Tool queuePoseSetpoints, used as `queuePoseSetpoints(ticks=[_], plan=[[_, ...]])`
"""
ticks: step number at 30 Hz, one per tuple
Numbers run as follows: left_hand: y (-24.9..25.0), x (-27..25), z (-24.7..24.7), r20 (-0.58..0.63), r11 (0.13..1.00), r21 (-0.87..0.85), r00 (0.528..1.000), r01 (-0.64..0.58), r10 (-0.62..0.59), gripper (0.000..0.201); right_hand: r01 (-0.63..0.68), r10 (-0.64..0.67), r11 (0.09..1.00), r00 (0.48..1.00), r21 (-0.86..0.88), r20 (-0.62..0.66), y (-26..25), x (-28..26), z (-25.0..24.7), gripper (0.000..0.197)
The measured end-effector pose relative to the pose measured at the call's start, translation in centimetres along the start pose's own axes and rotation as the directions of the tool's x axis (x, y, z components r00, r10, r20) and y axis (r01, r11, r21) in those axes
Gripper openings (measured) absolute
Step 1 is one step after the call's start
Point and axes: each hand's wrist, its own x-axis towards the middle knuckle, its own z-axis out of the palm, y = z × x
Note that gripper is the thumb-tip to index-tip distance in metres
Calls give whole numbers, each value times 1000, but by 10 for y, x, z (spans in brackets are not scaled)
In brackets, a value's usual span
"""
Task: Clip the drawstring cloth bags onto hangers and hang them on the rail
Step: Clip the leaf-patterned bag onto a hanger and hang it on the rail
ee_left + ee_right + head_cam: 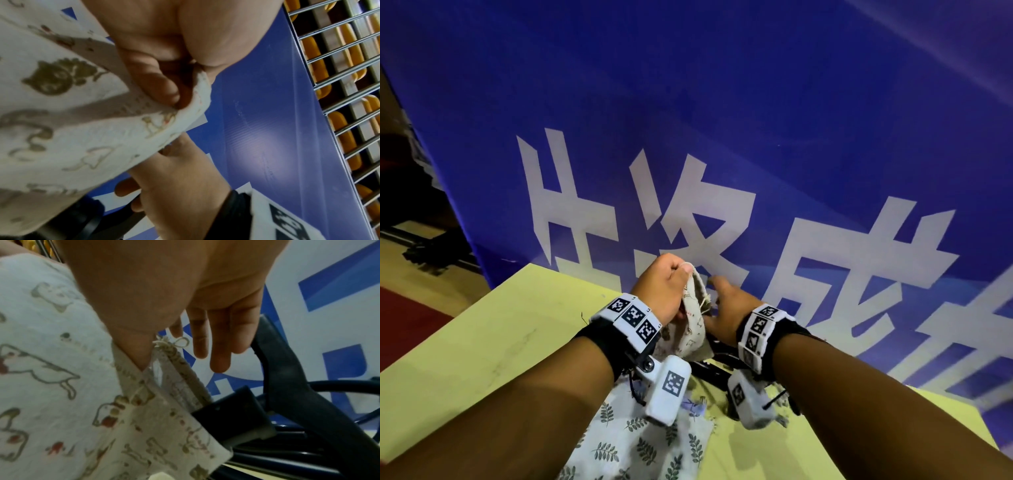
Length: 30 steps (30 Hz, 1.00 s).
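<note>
My left hand (674, 274) holds a cream cloth bag (695, 325) with small animal prints up by its top edge; the fingers (160, 91) pinch the hem. My right hand (722, 291) is just right of the bag with straight, spread fingers (218, 345) and its thumb against the cloth. The bag's drawstring knot (170, 344) sticks out beside the thumb. A black hanger (292, 386) lies under the right hand, and its clip (232, 417) sits at the bag's hem; I cannot tell whether it bites the cloth. More black hangers (709, 366) lie on the yellow table (500, 342).
A second bag with a leaf print (640, 442) lies flat on the table near me. A tall blue banner (722, 120) with large white characters stands right behind the table. A metal wire rack (339, 81) with orange items shows past the banner. Red floor lies at the left.
</note>
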Motion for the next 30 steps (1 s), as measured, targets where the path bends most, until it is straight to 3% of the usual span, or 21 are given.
queuePoseSetpoints(ticks=[3, 5, 10, 18, 30], plan=[[-3, 1, -7, -11, 1000, 25, 1000, -14, 14, 21, 74, -75, 997, 997, 32, 5, -14, 5, 2, 36], [-7, 1, -13, -16, 999, 37, 1000, -8, 9, 20, 80, -80, 996, 997, 28, 11, -19, 10, 2, 21], [-20, 0, -30, -45, 998, 57, 999, 3, -1, 21, 29, -27, 997, 999, 74, -22, -13, 23, -2, 22], [-23, -7, -21, 32, 1000, 18, 999, 6, -6, 21, 34, -3, 984, 984, 174, -176, -6, 24, -41, 19], [18, -15, 42, 330, 997, -62, 942, -38, 56, 7, 184, -107, 963, 931, 195, -348, 17, 2, -96, 12]])
